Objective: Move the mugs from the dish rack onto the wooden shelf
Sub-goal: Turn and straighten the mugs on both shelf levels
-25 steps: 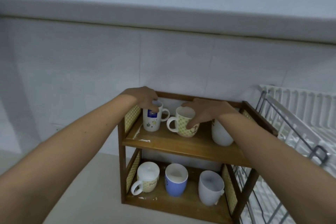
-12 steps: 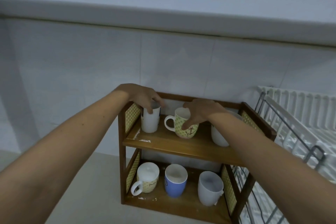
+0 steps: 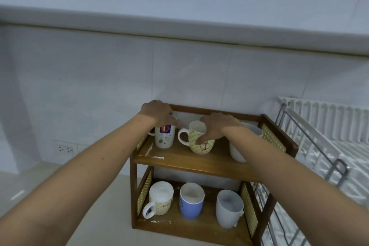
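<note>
Six mugs, two hands, one wooden shelf [image 3: 191,163], one dish rack [image 3: 327,146], one wall socket plate [image 3: 65,148].

Three mugs on the upper tier — a white printed mug [image 3: 164,136] gripped from above by the left hand [image 3: 157,112], an anchor mug [image 3: 200,141] gripped at the rim by the right hand [image 3: 217,126], a plain white mug [image 3: 238,151] just right of that grip, partly hidden behind the forearm. Three more below both grips — one cream mug [image 3: 159,198], one blue mug [image 3: 191,200], one white mug [image 3: 229,207]. Two tiers counted.
</note>
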The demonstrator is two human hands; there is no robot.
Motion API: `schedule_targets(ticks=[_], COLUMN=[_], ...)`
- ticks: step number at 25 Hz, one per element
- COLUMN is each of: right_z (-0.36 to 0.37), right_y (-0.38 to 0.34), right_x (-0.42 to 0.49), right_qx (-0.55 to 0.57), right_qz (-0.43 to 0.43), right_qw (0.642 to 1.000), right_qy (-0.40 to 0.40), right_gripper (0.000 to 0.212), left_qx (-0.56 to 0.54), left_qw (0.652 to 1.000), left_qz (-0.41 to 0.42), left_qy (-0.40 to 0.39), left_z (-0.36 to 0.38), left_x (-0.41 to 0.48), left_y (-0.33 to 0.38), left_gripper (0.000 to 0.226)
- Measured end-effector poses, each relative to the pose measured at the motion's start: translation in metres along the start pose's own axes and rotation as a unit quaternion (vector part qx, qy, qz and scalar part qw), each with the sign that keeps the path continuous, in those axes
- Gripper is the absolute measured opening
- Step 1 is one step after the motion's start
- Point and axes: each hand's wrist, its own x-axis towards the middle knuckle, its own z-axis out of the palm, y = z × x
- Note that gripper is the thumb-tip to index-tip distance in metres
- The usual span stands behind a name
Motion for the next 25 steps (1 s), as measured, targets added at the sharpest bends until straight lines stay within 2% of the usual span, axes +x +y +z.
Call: schedule_targets(ticks=[2, 4, 6, 7, 9, 13, 16, 18, 22, 25], right_z=[-0.012, -0.021, -0.017, -0.010, 0.000, -0.014, -0.010, -0.004, 0.001, 0.002], right_y=[0.024, 0.056, 0.075, 0.078, 0.078, 0.090, 0.099, 0.097, 0.101, 0.099], right_x=[-0.011, -0.023, -0.034, -0.036, -0.037, -0.043, -0.044, -0.045, -0.044, -0.044], right_qx=[0.029, -0.006, -0.043, -0.021, 0.034, 0.100, 0.164, 0.128, 0.116, 0.102], right_qz=[0.011, 0.066, 0.135, 0.151, 0.134, 0.054, 0.081, 0.095, 0.068, 0.074], right_qw=[0.999, 0.998, 0.990, 0.988, 0.989, 0.991, 0.981, 0.985, 0.991, 0.992], right_qy=[-0.017, 0.014, 0.000, -0.025, -0.055, -0.077, -0.071, -0.059, -0.013, -0.014], right_gripper=[0.098, 0.084, 0.079, 0.083, 0.084, 0.069, 0.078, 0.086, 0.082, 0.081], left_qx=[0.048, 0.006, -0.081, -0.098, -0.078, -0.062, -0.069, -0.073, -0.102, -0.123], left_qw=[0.999, 0.997, 0.987, 0.983, 0.982, 0.983, 0.981, 0.980, 0.976, 0.973], left_qz=[0.005, 0.067, 0.136, 0.152, 0.160, 0.156, 0.161, 0.171, 0.180, 0.186], left_qy=[0.020, 0.049, 0.013, -0.020, -0.066, -0.077, -0.078, -0.069, -0.061, -0.055], left_z=[-0.004, -0.007, -0.010, -0.009, -0.002, 0.004, 0.003, 0.002, 0.005, 0.012], left_x=[-0.004, -0.005, -0.003, -0.002, 0.000, 0.008, 0.013, 0.015, 0.020, 0.024], left_y=[0.005, 0.017, 0.037, 0.049, 0.070, 0.083, 0.082, 0.081, 0.076, 0.075], left_gripper=[0.078, 0.076, 0.075, 0.077, 0.082, 0.078, 0.076, 0.076, 0.086, 0.089])
